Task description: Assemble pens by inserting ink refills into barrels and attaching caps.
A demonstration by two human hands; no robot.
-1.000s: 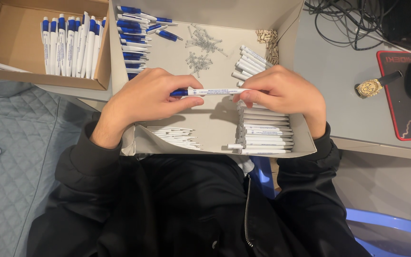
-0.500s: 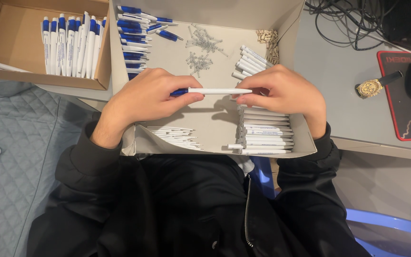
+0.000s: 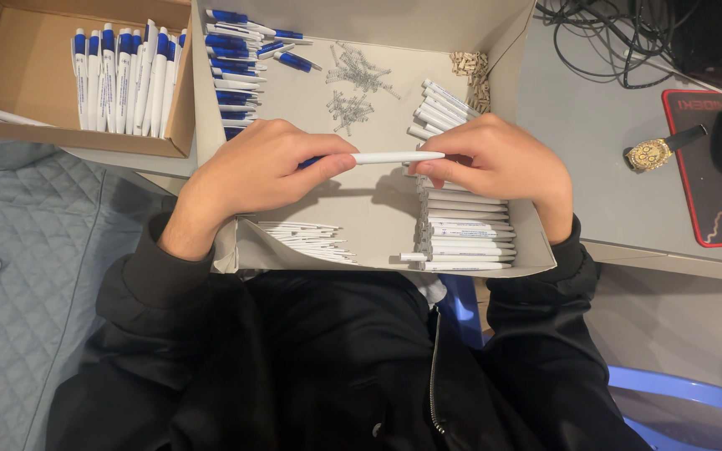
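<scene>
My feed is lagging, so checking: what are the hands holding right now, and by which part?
Both hold one white pen level over the grey box: the left hand grips its blue end, the right hand pinches the white tip end.

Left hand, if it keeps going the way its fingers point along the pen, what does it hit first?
Probably the right hand, holding the white pen's other end. The left hand points rightward along it; nothing else lies between, though height is hard to judge.

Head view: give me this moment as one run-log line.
left hand: grips blue end of pen | right hand: pinches white end | pen: level over grey box | finished pens: brown box
</scene>
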